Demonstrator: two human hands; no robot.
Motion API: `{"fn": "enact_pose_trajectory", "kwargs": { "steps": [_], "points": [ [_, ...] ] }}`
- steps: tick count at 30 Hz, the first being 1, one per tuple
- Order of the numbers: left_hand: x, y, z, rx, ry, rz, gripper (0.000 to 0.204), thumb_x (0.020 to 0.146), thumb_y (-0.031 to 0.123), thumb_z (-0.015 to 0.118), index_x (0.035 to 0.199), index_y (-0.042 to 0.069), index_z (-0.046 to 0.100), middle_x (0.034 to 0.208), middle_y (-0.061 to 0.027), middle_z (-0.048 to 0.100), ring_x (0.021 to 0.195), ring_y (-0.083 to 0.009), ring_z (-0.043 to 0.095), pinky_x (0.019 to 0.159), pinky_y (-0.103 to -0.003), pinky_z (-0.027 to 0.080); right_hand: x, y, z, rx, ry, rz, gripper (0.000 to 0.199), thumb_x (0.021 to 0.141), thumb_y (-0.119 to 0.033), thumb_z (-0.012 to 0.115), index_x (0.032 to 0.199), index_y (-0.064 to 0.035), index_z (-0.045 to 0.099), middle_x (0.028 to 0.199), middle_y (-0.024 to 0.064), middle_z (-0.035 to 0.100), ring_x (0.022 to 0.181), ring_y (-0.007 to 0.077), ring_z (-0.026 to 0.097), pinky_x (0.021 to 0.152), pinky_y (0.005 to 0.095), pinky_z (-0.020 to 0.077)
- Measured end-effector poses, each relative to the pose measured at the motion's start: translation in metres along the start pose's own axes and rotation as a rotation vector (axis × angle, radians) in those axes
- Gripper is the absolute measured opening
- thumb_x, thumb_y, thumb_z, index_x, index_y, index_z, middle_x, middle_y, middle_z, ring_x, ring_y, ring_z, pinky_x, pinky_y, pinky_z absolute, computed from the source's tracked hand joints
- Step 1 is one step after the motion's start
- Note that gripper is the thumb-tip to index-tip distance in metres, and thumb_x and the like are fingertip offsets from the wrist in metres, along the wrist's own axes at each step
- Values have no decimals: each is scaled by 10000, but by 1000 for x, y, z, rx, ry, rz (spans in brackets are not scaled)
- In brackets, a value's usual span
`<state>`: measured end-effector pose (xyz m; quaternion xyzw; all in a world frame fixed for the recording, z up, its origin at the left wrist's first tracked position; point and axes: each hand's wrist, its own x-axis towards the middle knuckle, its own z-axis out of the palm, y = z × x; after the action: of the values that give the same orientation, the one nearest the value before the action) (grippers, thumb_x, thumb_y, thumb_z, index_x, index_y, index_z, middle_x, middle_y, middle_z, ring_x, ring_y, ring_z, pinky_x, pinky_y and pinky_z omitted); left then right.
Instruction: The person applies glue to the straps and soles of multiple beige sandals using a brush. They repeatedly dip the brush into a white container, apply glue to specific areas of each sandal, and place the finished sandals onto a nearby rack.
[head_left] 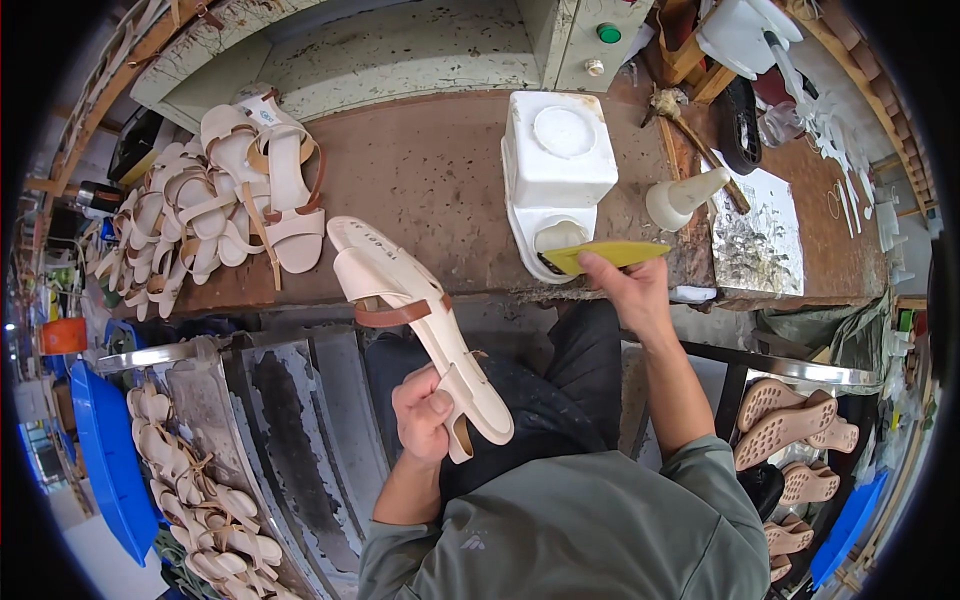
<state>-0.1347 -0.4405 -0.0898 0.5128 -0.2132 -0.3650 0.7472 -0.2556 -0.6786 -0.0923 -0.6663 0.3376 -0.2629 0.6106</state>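
My left hand (421, 414) is closed round one end of a cream sandal (386, 262) with a brown ankle strap. The sandal slants up over my lap with its pale underside showing. In my right hand (636, 296), between thumb and fingers, is a flat yellow scraper (628, 254). The scraper lies over the near opening of a white plastic glue dispenser (562, 180) on the bench, partly hiding that opening. Whether the scraper touches its rim I cannot tell.
A pile of cream sandals (285, 170) lies on the bench (420, 150) at left. A white cone-shaped container (688, 198) and a hammer (710, 155) are at right. Racks of sandals (200, 500) and soles (785, 420) flank my lap.
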Motion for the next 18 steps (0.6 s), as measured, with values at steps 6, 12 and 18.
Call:
{"fn": "enact_pose_trajectory", "kwargs": {
  "steps": [6,12,18],
  "points": [
    [-7,27,19,-14,-159,95,425,820,292,494,777,-121,583,804,-204,617,667,-234,585,610,-314,443,-30,-40,1,248,-86,56,134,790,-96,676,804,32,640,676,40,624,540,93,544,494,218,422],
    [-24,52,40,-21,-341,205,410,870,269,466,722,-105,547,757,-193,587,612,-222,526,565,-327,414,-69,-75,40,305,-71,-683,162,755,-42,667,870,63,624,774,167,654,607,208,603,583,298,477],
    [-47,72,47,20,-399,267,382,876,236,455,696,-91,540,718,-179,564,594,-223,500,529,-325,385,-89,-88,50,190,-131,-918,190,717,5,686,889,49,619,771,160,650,673,245,647,561,301,486]
  ]
}}
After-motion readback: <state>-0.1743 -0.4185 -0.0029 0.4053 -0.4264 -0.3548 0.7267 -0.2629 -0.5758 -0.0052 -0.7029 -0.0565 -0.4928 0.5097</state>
